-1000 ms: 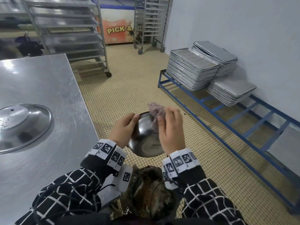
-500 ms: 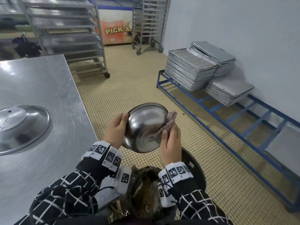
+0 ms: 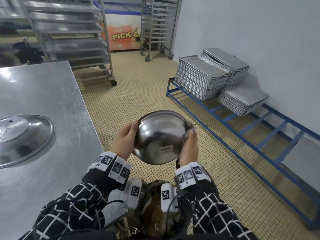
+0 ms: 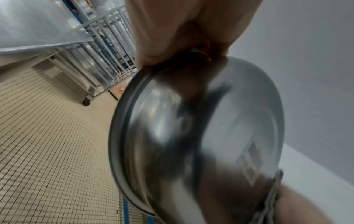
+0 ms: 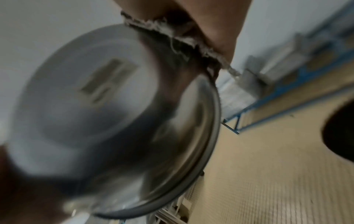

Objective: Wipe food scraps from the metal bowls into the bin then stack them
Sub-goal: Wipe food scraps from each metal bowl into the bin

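Note:
A metal bowl [image 3: 161,135] is held above the bin [image 3: 155,210], tipped so its underside and barcode sticker face me. My left hand [image 3: 125,139] grips its left rim, thumb on the outside. My right hand [image 3: 189,148] holds a greyish cloth [image 3: 190,126] against the right rim, and most of the cloth is hidden behind the bowl. The left wrist view shows the bowl [image 4: 201,136] pinched at the rim by my fingers [image 4: 172,30]. In the right wrist view, blurred, the frayed cloth [image 5: 172,34] lies over the bowl [image 5: 114,113]. The bin holds brown food scraps.
A steel table [image 3: 43,101] stands at my left with a wide metal lid [image 3: 22,135] on it. A blue floor rack [image 3: 242,129] with stacks of baking trays [image 3: 202,80] runs along the right wall. Wheeled tray racks [image 3: 69,40] stand behind on the tiled floor.
The bowl has been lifted and turned so that its base faces me. My right hand has carried the cloth from the bowl's top edge round to its right rim.

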Available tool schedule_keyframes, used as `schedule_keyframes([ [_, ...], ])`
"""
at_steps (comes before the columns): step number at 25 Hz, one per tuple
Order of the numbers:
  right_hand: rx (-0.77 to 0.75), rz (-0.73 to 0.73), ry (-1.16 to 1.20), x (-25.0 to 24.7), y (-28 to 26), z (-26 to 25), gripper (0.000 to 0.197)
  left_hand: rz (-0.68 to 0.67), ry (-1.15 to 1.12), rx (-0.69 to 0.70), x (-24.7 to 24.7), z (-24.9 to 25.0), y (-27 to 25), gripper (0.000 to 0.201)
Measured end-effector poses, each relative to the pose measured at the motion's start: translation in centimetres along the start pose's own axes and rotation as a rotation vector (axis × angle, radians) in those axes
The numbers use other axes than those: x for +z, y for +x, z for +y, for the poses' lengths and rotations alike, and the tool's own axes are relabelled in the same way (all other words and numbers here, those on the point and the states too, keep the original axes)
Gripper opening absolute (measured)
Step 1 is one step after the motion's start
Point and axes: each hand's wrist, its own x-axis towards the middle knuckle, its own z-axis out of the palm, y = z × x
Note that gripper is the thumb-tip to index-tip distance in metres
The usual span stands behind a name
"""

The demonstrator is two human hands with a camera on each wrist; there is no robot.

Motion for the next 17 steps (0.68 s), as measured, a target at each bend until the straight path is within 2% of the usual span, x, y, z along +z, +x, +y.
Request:
schedule_keyframes([
  [2, 0.23, 0.003, 0.164, -0.9, 0.4, 0.7, 0.023, 0.012, -0.008, 0.005, -0.2, -0.4, 0.0, 0.031],
  [4, 0.243, 0.027, 0.056, -1.4, 0.4, 0.8, 0.026, 0.002, 0.029, 0.031, -0.3, -1.1, 0.2, 0.025],
  [7, 0.079, 0.011, -0.186, -2.4, 0.4, -0.6, 0.036, -0.053, 0.065, 0.084, -0.8, -2.5, 0.6, 0.014],
  [11, -0.183, -0.273, -0.498, -3.0, 1.2, -2.0, 0.028, -0.218, 0.233, 0.125, -0.8, -2.6, 0.4, 0.014],
  [13, -0.345, -0.335, -0.616, -2.5, 1.3, -1.9, 0.029, -0.244, 0.302, 0.123, -0.4, -1.9, 0.1, 0.018],
  [17, -0.676, -0.203, -0.736, -1.0, -0.2, -0.8, 0.037, -0.171, 0.224, 0.067, -0.1, -1.7, -0.1, 0.025],
])
